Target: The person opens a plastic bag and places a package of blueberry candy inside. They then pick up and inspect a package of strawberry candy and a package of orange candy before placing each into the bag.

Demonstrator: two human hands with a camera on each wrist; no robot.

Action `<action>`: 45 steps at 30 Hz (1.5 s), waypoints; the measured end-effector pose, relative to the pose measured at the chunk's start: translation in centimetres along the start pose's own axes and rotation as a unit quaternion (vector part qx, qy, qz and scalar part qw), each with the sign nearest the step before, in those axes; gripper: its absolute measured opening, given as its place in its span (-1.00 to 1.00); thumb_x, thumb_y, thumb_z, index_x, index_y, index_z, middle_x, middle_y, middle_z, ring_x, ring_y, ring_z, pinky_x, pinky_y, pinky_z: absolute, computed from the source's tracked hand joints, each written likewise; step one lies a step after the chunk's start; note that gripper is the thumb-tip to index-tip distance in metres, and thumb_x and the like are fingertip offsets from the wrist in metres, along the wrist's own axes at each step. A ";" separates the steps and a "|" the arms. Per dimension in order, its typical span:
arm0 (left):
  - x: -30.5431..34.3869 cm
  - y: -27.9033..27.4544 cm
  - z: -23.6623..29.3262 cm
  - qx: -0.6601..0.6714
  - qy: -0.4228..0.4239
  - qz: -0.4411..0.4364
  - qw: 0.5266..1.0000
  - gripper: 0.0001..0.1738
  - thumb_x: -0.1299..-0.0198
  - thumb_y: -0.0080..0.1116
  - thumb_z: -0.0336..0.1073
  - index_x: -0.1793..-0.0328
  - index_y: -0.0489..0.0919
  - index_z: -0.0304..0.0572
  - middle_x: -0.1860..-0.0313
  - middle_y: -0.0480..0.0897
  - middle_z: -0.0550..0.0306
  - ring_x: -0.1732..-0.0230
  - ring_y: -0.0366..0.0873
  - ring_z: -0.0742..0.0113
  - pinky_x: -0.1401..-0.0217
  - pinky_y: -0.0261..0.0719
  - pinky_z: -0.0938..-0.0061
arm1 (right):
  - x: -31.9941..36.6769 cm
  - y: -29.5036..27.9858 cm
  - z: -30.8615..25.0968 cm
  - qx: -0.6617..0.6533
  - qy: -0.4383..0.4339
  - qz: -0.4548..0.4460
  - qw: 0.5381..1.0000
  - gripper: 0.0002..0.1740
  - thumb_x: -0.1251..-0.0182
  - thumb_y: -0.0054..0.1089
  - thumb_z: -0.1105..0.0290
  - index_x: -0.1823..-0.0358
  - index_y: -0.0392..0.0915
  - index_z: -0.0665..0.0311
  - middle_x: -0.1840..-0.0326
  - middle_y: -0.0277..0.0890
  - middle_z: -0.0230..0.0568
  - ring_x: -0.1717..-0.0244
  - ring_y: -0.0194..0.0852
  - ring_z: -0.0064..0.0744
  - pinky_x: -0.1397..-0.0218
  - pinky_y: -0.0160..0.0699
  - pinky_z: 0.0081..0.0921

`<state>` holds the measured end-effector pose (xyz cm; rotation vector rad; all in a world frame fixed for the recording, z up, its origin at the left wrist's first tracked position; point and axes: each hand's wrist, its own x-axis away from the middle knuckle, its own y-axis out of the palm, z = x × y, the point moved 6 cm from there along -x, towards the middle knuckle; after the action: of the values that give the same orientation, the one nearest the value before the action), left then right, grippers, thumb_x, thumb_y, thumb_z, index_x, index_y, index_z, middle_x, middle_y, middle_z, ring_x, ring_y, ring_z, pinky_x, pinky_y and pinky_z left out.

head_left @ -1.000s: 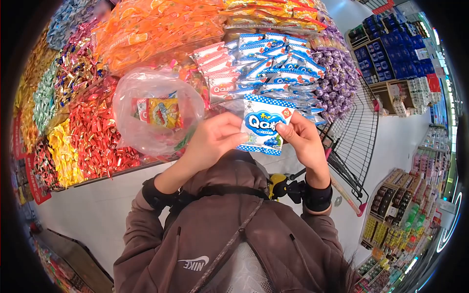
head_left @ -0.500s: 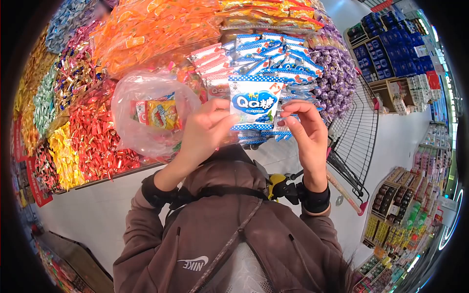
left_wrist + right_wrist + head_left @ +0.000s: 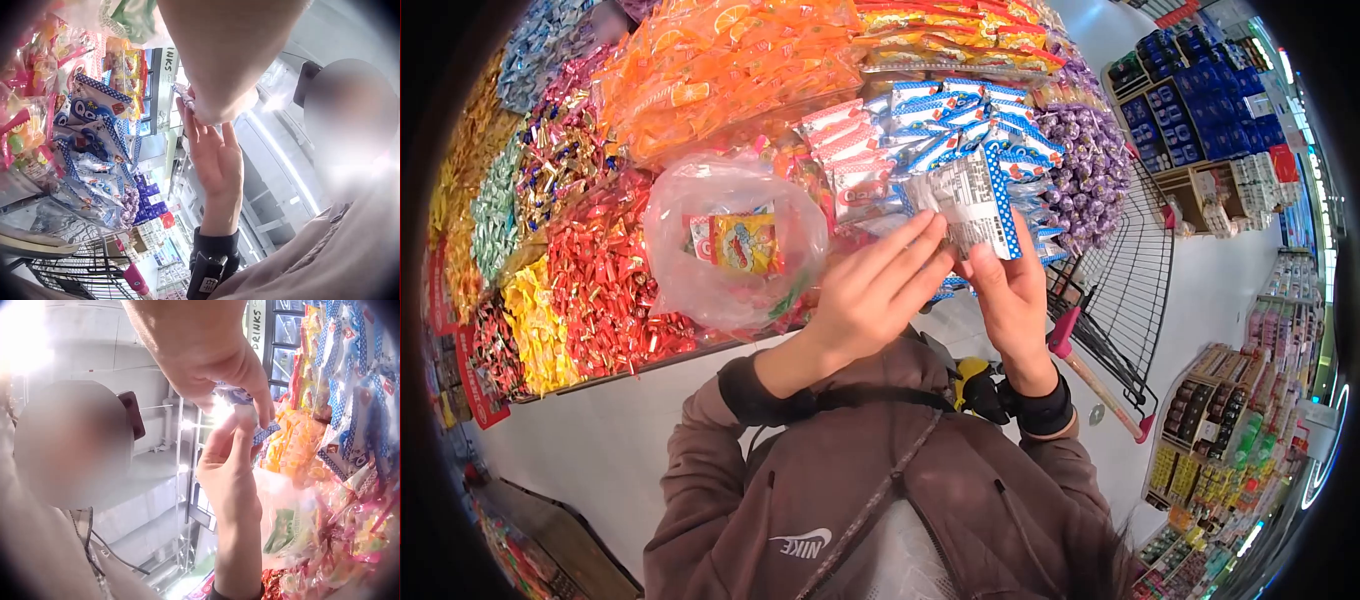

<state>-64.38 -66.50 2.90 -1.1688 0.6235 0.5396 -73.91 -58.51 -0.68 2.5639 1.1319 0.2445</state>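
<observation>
A blue-and-white candy packet (image 3: 970, 200) is held up in front of the chest, its printed silver back turned to the head camera. My right hand (image 3: 1012, 305) grips its right end, thumb on the near face by the blue dotted seal. At the packet's left edge, my left hand (image 3: 875, 300) has long, lightly bent fingers; the right wrist view shows this left hand (image 3: 234, 469) pinching the packet's edge. Left of the hands, an opened clear plastic bag (image 3: 675, 195) lies on the candy display, with a yellow packet (image 3: 745, 242) and a red-and-white one inside.
Behind the hands lie blue QQ candy packets (image 3: 920, 105) and pink ones (image 3: 840, 130). Orange-wrapped candies (image 3: 730, 70), red candies (image 3: 605, 260) and purple lollipops (image 3: 1085, 150) fill neighbouring bins. A wire shopping cart (image 3: 1130, 270) stands at the right, with stocked shelves beyond.
The packet has turned from its QQ front to its printed back. My right hand let go of it, then took hold of it again; my left hand has rolled over, its back now facing up.
</observation>
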 end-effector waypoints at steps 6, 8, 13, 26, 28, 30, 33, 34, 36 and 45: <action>0.3 -1.9 -1.4 0.069 -0.076 0.029 0.994 -0.64 0.18 0.23 -0.41 0.16 0.49 -0.25 0.08 0.50 0.04 0.01 0.44 0.11 0.13 0.47 0.45 | -1.0 -0.9 -1.7 -0.027 -0.014 0.031 0.999 -0.69 -0.29 -0.14 0.42 -0.02 0.23 0.37 0.09 0.37 -0.24 0.14 0.35 -0.62 0.17 0.38 -0.65; 0.9 -1.8 -3.2 0.252 -0.232 0.029 0.939 -0.60 0.13 0.22 -0.44 0.08 0.44 -0.27 0.11 0.51 0.02 0.06 0.47 0.21 0.08 0.44 0.52 | -0.9 -0.7 -1.7 -0.028 0.017 0.013 0.999 -0.72 -0.27 -0.11 0.44 0.01 0.26 0.38 0.14 0.41 -0.26 0.19 0.37 -0.64 0.22 0.37 -0.70; 4.3 1.5 -3.4 0.553 -0.432 -0.079 0.708 -0.70 -0.03 0.11 -0.46 0.08 0.40 -0.37 0.20 0.55 0.08 0.19 0.50 0.47 0.17 0.45 0.61 | -0.7 -0.3 -0.3 -0.030 0.061 -0.008 0.998 -0.72 -0.25 -0.07 0.45 0.03 0.29 0.40 0.22 0.45 -0.29 0.26 0.38 -0.67 0.25 0.35 -0.73; 5.0 2.2 -3.3 0.597 -0.490 -0.080 0.629 -0.78 -0.14 -0.03 -0.43 0.12 0.43 -0.43 0.21 0.53 0.08 0.21 0.48 0.45 0.25 0.57 0.55 | -0.8 0.3 0.4 -0.093 0.125 -0.011 0.988 -0.63 -0.34 -0.25 0.23 0.08 0.34 0.42 0.19 0.45 -0.20 0.18 0.44 -0.50 0.11 0.41 -0.55; 4.9 2.3 -3.2 0.603 -0.492 -0.085 0.622 -0.79 -0.14 -0.03 -0.43 0.12 0.42 -0.43 0.20 0.53 0.08 0.21 0.48 0.45 0.25 0.57 0.54 | -1.0 0.3 0.2 -0.105 0.129 -0.018 0.986 -0.63 -0.33 -0.23 0.24 0.08 0.34 0.43 0.19 0.44 -0.19 0.17 0.43 -0.50 0.11 0.41 -0.55; 4.8 2.5 -3.3 0.605 -0.497 -0.085 0.617 -0.79 -0.14 -0.03 -0.43 0.12 0.42 -0.43 0.20 0.53 0.08 0.21 0.48 0.45 0.24 0.57 0.54 | -1.4 0.1 0.3 -0.113 0.135 -0.027 0.984 -0.62 -0.33 -0.25 0.24 0.08 0.32 0.45 0.14 0.44 -0.12 0.13 0.44 -0.39 0.08 0.43 -0.46; 4.6 2.7 -3.6 0.599 -0.511 -0.091 0.610 -0.79 -0.14 -0.03 -0.43 0.12 0.42 -0.42 0.19 0.52 0.07 0.20 0.47 0.44 0.24 0.56 0.54 | -1.9 -0.1 0.3 -0.114 0.149 -0.035 0.982 -0.61 -0.33 -0.26 0.25 0.07 0.31 0.48 0.11 0.43 -0.07 0.11 0.44 -0.33 0.06 0.44 -0.40; 4.5 2.8 -3.7 0.596 -0.516 -0.095 0.608 -0.79 -0.14 -0.04 -0.43 0.12 0.41 -0.42 0.19 0.52 0.07 0.20 0.47 0.44 0.23 0.56 0.54 | -2.1 -0.2 0.2 -0.113 0.153 -0.036 0.981 -0.61 -0.33 -0.26 0.25 0.06 0.31 0.48 0.11 0.42 -0.07 0.10 0.44 -0.32 0.05 0.44 -0.39; 4.0 3.0 -3.8 0.604 -0.512 -0.087 0.605 -0.80 -0.14 -0.04 -0.43 0.15 0.41 -0.42 0.19 0.52 0.07 0.20 0.48 0.44 0.24 0.56 0.54 | -2.5 -0.4 -0.1 -0.109 0.158 -0.036 0.981 -0.61 -0.32 -0.26 0.25 0.05 0.30 0.48 0.10 0.42 -0.06 0.10 0.44 -0.31 0.05 0.44 -0.39; 2.4 2.3 -3.5 0.596 -0.484 -0.069 0.637 -0.86 -0.12 0.00 -0.43 0.27 0.43 -0.42 0.30 0.53 0.11 0.27 0.49 0.47 0.24 0.55 0.57 | -3.8 -1.5 -1.0 -0.069 0.186 -0.035 0.979 -0.68 -0.31 -0.18 0.20 0.26 0.42 0.34 0.47 0.41 -0.41 0.49 0.31 -0.73 0.43 0.29 -0.75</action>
<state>-64.77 -68.94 -1.21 0.4227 -0.1474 0.3945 -77.76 -60.11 -0.38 2.4105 1.2765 0.7837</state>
